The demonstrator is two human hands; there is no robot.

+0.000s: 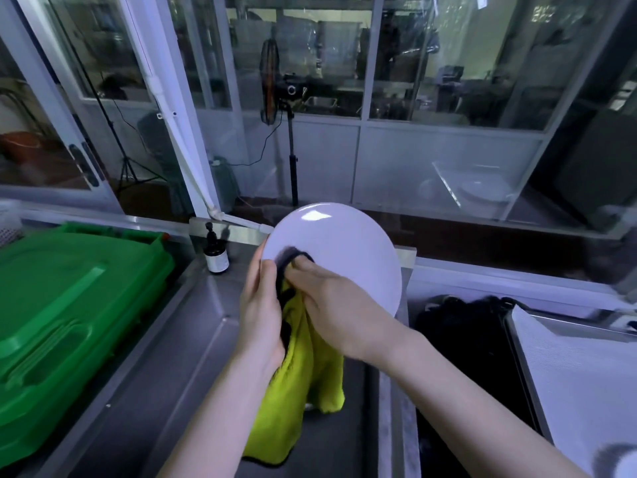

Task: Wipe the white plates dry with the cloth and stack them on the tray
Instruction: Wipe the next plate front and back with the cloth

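Left hand [260, 305] gripping the plate [344, 250] by its left rim, right hand [339, 305] bunching the cloth [306, 374] against the plate's face, tray [579, 381] right of the right hand, green crate [69, 312] left of the left hand

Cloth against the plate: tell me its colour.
The cloth is yellow-green with black edging; the head view shows it best, hanging below the plate.

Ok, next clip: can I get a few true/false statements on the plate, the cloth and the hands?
1. The left hand grips the white plate by its edge. True.
2. The right hand holds a blue cloth. False: the cloth is yellow-green with black trim.
3. The white plate lies flat on the tray. False: it is held up, tilted, apart from the tray.
4. A green crate sits left of the hands. True.
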